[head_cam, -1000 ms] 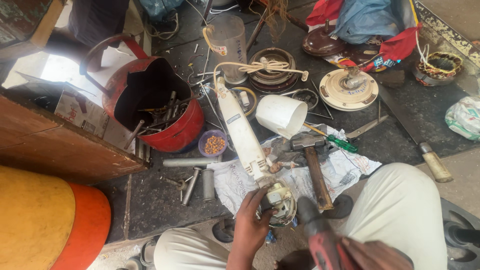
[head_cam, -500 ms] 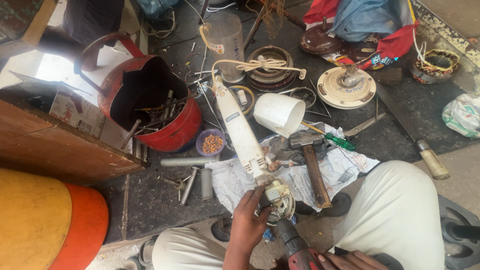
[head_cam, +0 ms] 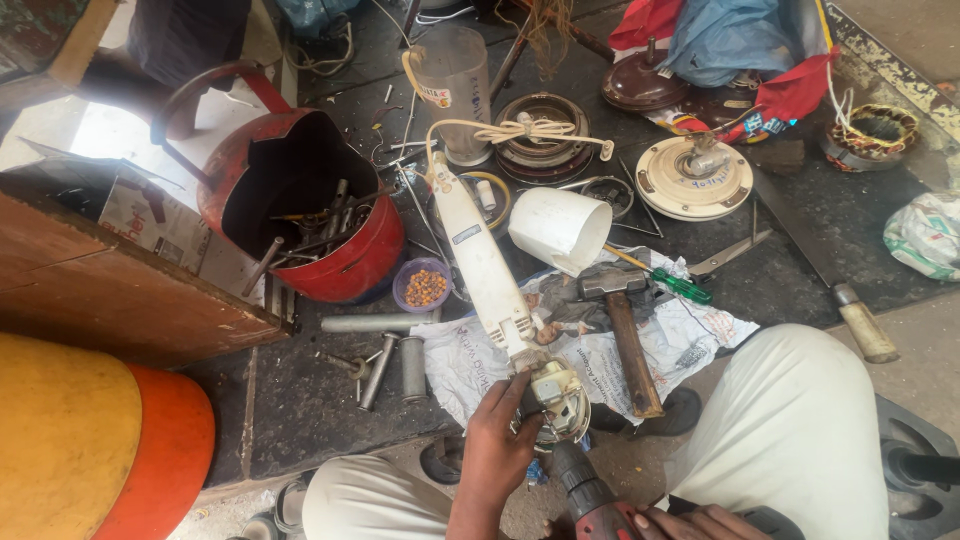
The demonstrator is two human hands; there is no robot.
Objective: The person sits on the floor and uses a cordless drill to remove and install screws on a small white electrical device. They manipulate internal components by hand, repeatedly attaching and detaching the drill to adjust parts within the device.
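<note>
Hands at the motor end of a white appliance

The left hand (head_cam: 497, 440) reaches up from below, fingers wrapped around the exposed motor (head_cam: 560, 398) at the near end of the white appliance body (head_cam: 482, 262), left of the hammer (head_cam: 622, 330). The right hand (head_cam: 692, 522), low by the motor, grips a red drill (head_cam: 590, 492) pointing at it.

- The left hand (head_cam: 500, 440) grips the motor end (head_cam: 558, 398) of a long white appliance body (head_cam: 480, 260) lying on the floor.
- The right hand (head_cam: 690, 522) holds a red drill (head_cam: 590, 495), its nose at the motor end.
- A hammer (head_cam: 625, 330) rests on crumpled paper (head_cam: 690, 340) beside a white cup (head_cam: 560, 228).
- A red bucket (head_cam: 310, 215) holds tools.
</note>
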